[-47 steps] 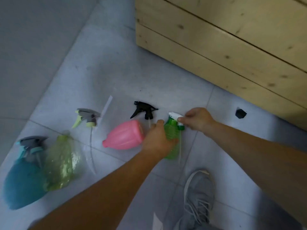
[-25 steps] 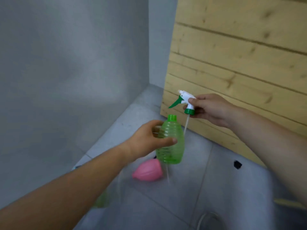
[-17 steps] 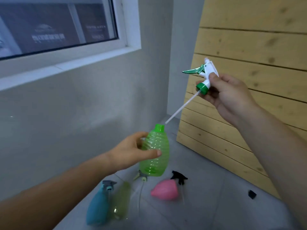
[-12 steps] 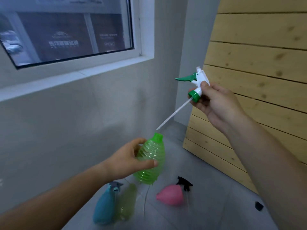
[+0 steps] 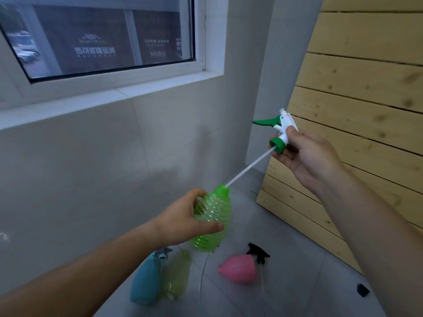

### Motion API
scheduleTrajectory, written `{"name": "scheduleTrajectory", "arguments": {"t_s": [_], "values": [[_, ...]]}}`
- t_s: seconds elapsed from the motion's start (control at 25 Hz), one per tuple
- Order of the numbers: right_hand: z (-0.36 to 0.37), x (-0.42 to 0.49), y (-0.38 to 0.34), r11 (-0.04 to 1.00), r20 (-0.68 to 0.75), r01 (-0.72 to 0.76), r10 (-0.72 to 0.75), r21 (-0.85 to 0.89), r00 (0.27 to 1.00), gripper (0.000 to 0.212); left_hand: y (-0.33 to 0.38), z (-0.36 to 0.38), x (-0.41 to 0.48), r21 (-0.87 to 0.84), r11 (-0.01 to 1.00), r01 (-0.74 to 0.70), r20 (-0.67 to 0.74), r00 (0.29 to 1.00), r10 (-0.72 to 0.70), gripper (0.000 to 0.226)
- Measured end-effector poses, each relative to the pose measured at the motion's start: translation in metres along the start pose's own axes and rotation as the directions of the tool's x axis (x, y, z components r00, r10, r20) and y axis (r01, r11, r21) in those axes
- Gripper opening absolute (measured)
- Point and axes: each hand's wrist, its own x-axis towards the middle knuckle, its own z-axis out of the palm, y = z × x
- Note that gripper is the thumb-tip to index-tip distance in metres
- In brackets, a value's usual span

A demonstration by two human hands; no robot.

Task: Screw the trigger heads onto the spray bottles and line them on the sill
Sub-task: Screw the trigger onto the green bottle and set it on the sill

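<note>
My left hand (image 5: 183, 221) grips a ribbed green spray bottle (image 5: 214, 221) in mid-air, neck tilted up to the right. My right hand (image 5: 304, 152) holds a white and green trigger head (image 5: 280, 130) higher up and to the right. Its white dip tube (image 5: 248, 168) slants down, and the tip sits at the bottle's open neck. On the floor lie a pink bottle (image 5: 238, 268) beside a black trigger head (image 5: 258, 252), a blue bottle (image 5: 145, 282) with a grey trigger, and a yellow-green bottle (image 5: 177, 275). The white window sill (image 5: 91, 99) runs across the upper left.
A slatted wooden panel (image 5: 357, 124) leans at the right. A small black cap (image 5: 362, 290) lies on the grey floor tiles near it. A loose clear tube (image 5: 202, 275) trails on the floor between the bottles. The window (image 5: 103, 35) is above the sill.
Both hands lifted the green bottle and its trigger head off the floor, and my view rose to the window. The dip tube's tip has come down to the bottle's neck.
</note>
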Motion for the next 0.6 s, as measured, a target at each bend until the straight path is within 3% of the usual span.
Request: {"name": "scheduleTrajectory", "arguments": {"t_s": [0.2,0.44,0.6], "values": [[0.006,-0.010,0.024,0.974,0.121,-0.017,0.045,-0.227,0.992,0.014,0.006,0.009,0.003,-0.047,0.998,-0.048,0.025,0.998,0.049,0.072],[0.015,-0.029,0.047,0.901,0.389,0.050,0.135,-0.430,0.911,0.019,0.009,0.016,0.004,-0.141,0.985,-0.101,0.046,0.993,0.108,0.067],[0.008,-0.031,0.046,0.859,0.517,0.130,0.171,-0.495,0.839,0.026,0.008,0.014,0.002,-0.196,0.975,-0.107,0.048,0.992,0.118,0.051]]}}
